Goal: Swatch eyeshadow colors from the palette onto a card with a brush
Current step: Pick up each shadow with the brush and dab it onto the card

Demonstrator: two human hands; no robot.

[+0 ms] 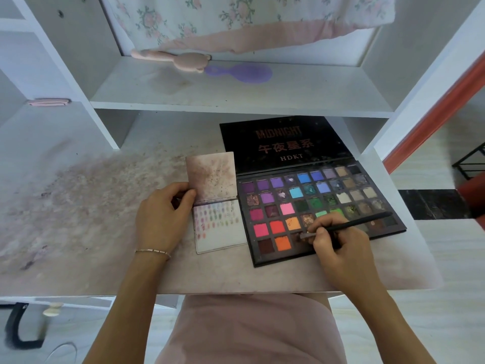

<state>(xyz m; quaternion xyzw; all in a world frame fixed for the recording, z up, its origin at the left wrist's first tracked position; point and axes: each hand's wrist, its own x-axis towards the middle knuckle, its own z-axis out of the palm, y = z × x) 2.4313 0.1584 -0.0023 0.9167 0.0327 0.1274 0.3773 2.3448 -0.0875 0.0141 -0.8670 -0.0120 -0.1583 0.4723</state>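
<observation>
A large black eyeshadow palette [315, 206] lies open on the desk, its lid [283, 143] folded back, with several rows of coloured pans. My right hand [338, 245] grips a thin black brush [349, 224], whose tip sits in a dark pan in the palette's bottom row. Left of the palette lies a small white card pad [223, 232] with rows of pale colour swatches. Its stained cover [212, 177] is flipped up. My left hand [162, 216] pinches the cover's lower left corner between thumb and fingers.
The pink, powder-stained desk top [91, 206] stretches left. A shelf [236, 93] above holds a pink plush item [178, 59] and a purple brush [244, 72]. The desk's front edge is near my lap. Floor and a red door frame [433, 111] lie right.
</observation>
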